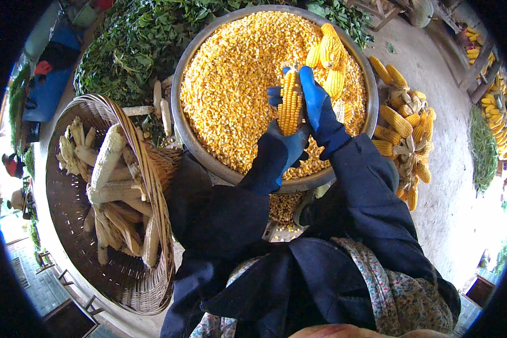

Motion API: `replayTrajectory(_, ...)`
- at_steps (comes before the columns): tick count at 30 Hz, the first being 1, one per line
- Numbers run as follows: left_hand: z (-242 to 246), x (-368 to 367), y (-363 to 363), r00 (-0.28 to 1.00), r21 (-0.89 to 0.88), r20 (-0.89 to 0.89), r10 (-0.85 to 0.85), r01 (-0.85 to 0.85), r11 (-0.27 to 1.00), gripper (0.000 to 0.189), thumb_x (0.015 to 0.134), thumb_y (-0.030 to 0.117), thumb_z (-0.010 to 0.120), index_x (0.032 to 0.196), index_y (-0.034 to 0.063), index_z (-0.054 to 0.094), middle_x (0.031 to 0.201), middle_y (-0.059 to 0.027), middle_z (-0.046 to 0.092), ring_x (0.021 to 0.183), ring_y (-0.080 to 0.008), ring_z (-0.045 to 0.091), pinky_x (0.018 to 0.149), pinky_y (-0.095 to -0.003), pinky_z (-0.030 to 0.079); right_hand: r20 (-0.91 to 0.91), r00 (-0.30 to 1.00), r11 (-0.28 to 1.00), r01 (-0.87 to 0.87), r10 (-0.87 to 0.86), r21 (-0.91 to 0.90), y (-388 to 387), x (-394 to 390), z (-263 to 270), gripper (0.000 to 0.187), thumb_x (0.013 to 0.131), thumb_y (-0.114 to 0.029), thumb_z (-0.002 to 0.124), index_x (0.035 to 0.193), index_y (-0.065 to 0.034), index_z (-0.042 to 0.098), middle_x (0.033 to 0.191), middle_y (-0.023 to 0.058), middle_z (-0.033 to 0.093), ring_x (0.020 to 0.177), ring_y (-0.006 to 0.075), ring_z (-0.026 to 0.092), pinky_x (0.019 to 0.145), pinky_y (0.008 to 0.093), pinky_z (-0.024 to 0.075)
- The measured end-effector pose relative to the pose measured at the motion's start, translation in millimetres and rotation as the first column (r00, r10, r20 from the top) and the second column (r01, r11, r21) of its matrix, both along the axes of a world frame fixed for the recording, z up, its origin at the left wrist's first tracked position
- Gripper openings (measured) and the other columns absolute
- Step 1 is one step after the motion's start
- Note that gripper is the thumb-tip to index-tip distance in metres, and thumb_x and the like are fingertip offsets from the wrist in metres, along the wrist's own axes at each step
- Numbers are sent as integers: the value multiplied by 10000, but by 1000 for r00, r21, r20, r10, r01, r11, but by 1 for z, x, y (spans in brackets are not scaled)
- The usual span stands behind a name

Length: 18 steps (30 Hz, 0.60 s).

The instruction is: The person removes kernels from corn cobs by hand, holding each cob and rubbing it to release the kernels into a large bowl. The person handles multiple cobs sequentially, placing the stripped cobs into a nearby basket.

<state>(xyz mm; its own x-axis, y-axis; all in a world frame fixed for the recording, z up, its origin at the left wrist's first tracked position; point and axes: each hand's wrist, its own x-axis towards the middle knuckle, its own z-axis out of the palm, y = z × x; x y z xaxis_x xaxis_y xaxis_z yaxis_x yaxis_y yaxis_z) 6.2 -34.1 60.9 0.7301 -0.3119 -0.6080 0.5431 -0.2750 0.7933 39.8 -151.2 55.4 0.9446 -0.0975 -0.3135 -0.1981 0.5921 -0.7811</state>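
Observation:
Both my hands wear blue-coated work gloves. An upright ear of dried yellow corn (290,103) is held between them above a wide metal basin (176,91). My left hand (281,145) grips its lower end from below, with fingers behind the ear. Along its right side lies my right hand (319,103), its fingers reaching toward the top. Part of the ear's right side is dark, and the glove hides some of it. Loose corn kernels (232,84) fill the basin. Several whole ears (331,50) rest on the kernels at the upper right.
To my left, a woven wicker basket (162,236) holds several stripped corn cobs (110,152) and husks. More cobs (165,116) lie beside the basin. Tied ears of corn (399,122) lie on the concrete floor (443,169) to the right. Leafy green stalks (143,46) are heaped behind the basin.

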Motion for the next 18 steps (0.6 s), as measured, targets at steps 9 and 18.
replayTrajectory(9, 10, 6, 0, 996, -72, -83, 23, -29, 997, 271, 919, 284, 611, 1056, 53, 578, 759, -99, 652, 559, -226, 670, 429, -321, 527, 160, 987, 1000, -1, -2, 16, 11, -9, -4, 445, 917, -282, 683, 1297, -121, 519, 988, 102, 664, 804, 212, 676, 691, 365, 574)
replayTrajectory(18, 15, 6, -1, 994, -38, -110, 15, -20, 999, 379, 882, 377, 640, 1082, 62, 572, 810, -159, 690, 596, -286, 685, 470, -390, 542, -2, 999, 997, -37, 37, -61, 2, -1, -13, 502, 1004, -435, 484, 1392, -121, 427, 1037, 201, 677, 864, 281, 688, 740, 376, 566)
